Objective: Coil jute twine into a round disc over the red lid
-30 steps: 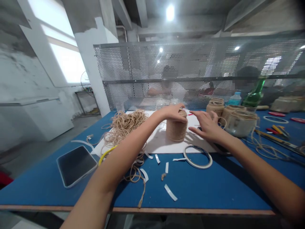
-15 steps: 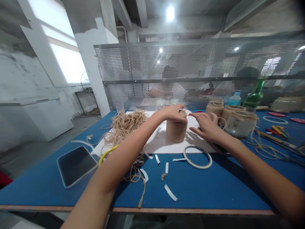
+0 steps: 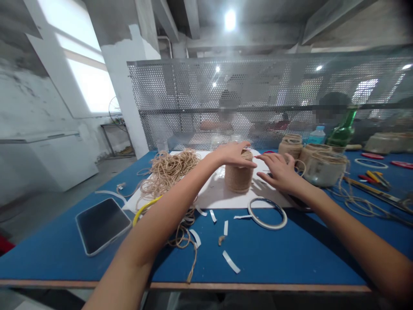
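On a white sheet (image 3: pixel 209 196) at the middle of the table stands a jar wound with brown twine (image 3: pixel 238 178), upright. My left hand (image 3: pixel 234 155) reaches over its top, thumb stretched across the near side and fingers apart toward the far side. Whether the palm touches the jar I cannot tell. To the right of the jar, my right hand (image 3: pixel 279 174) hovers with fingers spread and nothing in them, its fingertips pointing at the jar. A large tangle of twine (image 3: pixel 174 168) lies left of the jar, partly behind my left forearm.
A roll of white tape (image 3: pixel 267 227) and several white strips (image 3: pixel 231 261) lie in front. A phone (image 3: pixel 103 226) is at left. Twine-wrapped jars (image 3: pixel 325 170), a green bottle (image 3: pixel 343 131) and pliers (image 3: pixel 377 178) stand or lie right. A perforated metal screen (image 3: pixel 180 94) closes the back.
My left thumb has shifted slightly right and down across the front of the jar. My right hand and the jar stay nearly in place.
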A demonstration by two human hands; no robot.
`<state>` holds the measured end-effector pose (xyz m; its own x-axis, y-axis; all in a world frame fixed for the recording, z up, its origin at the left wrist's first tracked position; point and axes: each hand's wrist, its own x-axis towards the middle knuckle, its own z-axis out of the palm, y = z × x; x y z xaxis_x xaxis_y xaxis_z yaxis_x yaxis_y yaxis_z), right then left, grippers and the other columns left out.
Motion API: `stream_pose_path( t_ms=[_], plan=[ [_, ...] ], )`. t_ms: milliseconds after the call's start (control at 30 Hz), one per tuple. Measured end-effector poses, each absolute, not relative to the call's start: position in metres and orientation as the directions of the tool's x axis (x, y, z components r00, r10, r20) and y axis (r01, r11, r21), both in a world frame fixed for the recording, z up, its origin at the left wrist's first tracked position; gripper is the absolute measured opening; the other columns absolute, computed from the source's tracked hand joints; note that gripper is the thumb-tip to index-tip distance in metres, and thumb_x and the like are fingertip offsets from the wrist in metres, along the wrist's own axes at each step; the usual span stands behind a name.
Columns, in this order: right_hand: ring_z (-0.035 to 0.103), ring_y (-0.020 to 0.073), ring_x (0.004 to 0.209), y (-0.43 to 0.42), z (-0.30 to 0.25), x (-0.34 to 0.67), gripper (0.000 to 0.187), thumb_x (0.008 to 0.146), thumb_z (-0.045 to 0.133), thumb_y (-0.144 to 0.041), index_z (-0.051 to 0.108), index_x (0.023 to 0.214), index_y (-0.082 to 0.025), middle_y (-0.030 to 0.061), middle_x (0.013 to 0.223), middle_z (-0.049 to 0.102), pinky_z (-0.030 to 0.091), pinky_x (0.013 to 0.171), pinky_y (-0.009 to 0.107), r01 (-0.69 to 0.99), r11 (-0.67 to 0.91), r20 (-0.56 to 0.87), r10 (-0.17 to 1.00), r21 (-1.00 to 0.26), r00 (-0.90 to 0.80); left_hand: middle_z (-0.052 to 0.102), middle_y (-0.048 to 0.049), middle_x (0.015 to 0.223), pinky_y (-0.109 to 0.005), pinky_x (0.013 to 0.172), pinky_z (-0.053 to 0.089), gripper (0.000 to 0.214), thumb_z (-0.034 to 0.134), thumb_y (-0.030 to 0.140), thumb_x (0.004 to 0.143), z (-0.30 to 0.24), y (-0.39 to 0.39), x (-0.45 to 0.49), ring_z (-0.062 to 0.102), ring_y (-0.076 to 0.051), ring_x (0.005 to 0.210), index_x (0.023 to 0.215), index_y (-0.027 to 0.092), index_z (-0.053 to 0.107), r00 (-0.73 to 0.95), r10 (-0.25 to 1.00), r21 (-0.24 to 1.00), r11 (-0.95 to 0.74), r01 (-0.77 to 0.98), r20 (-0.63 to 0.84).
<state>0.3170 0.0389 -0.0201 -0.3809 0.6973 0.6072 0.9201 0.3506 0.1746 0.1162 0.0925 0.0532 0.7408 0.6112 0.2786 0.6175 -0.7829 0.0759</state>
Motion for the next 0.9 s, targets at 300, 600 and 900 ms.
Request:
stream_pose_path(
  t_ms=[300,600,900],
  plan=[
    [0.041,0.0256,0.109,0.033,-0.010,0.316,0.035,0.082,0.039,-0.036,0.047,0.113,-0.022,0.0083,0.115,0.051,0.016,0.093,0.047,0.928,0.332,0.713,0.609,0.169,-0.348,0.059,-0.0045,0.109,-0.028,0.075,0.041,0.045,0.022,0.048,0.085,0.070,0.088,0.029,0.054,-0.018,0.092,0.112,0.024,0.049,0.424,0.837,-0.005,-0.450,0.893,0.345],
    [0.046,0.0238,0.105,0.011,0.002,0.283,0.025,0.081,0.040,-0.024,0.052,0.104,-0.022,0.0067,0.109,0.056,0.020,0.093,0.044,0.866,0.428,0.760,0.463,0.259,-0.456,0.065,-0.0129,0.078,-0.033,0.066,0.042,0.026,0.049,0.037,0.070,0.017,0.077,-0.062,0.058,-0.027,0.077,0.073,0.015,0.062,0.172,0.972,-0.193,-0.141,0.971,0.159],
    [0.051,0.0214,0.089,-0.005,-0.001,0.270,0.012,0.079,0.043,-0.018,0.052,0.086,-0.022,0.0041,0.088,0.060,0.026,0.086,0.042,0.823,0.447,0.783,0.342,0.352,-0.520,0.064,-0.0116,0.095,-0.030,0.070,0.042,0.029,0.040,0.035,0.077,0.010,0.078,-0.064,0.057,-0.024,0.085,0.088,0.017,0.061,0.182,0.967,-0.218,-0.141,0.966,0.180]
  ],
)
